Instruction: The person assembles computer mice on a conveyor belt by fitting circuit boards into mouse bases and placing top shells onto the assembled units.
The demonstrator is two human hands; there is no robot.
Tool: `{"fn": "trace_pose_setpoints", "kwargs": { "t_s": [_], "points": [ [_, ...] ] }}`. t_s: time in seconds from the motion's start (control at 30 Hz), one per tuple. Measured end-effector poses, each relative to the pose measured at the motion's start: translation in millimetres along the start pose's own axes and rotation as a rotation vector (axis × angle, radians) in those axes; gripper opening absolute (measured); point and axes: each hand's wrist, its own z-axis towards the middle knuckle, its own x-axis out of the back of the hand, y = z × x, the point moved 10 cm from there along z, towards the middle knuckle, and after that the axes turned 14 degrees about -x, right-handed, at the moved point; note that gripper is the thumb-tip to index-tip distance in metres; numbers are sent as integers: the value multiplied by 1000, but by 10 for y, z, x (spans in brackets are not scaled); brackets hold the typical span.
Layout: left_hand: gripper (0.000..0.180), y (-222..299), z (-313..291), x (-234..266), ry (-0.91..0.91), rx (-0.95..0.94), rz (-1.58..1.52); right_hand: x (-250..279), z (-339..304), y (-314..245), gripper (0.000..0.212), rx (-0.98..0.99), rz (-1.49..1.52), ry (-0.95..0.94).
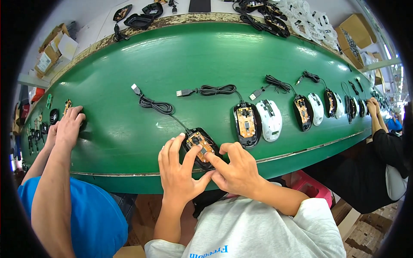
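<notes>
In front of me on the green bench lies a half-built computer mouse point(202, 148), its black base open at the top and an orange-brown circuit board fitted in it. My left hand point(180, 170) grips it from the left, fingers spread over its edge and the board, the thumb low down near the front end. From the right, my right hand point(237, 167) presses the index fingertip onto the board, its other fingers curled. The two thumbs meet by the near end of the base, which they partly hide. A coiled black cable point(155, 105) runs from its far end to a USB plug.
To the right stand another open mouse base point(247, 124) and a white mouse shell point(269, 120), with several similar pairs beyond. At the left, a co-worker's hands point(69, 124) handle small parts. Another person's hands point(375, 105) work far right. Black mouse parts point(138, 20) lie across the bench.
</notes>
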Motion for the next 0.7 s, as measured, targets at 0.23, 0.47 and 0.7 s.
{"fn": "trace_pose_setpoints", "kwargs": {
  "t_s": [0.23, 0.47, 0.7],
  "points": [
    [70, 13, -40, -15, -6, -36, 12, 3, -29, 42, 48, 6, 48, -19],
    [67, 16, -31, -10, -2, -28, 16, 1, -118, 21, 55, -165, 23, -30],
    [66, -13, -51, -33, -9, -44, 36, -100, -29, -111, 67, -238, -87, -3]
  ]
}}
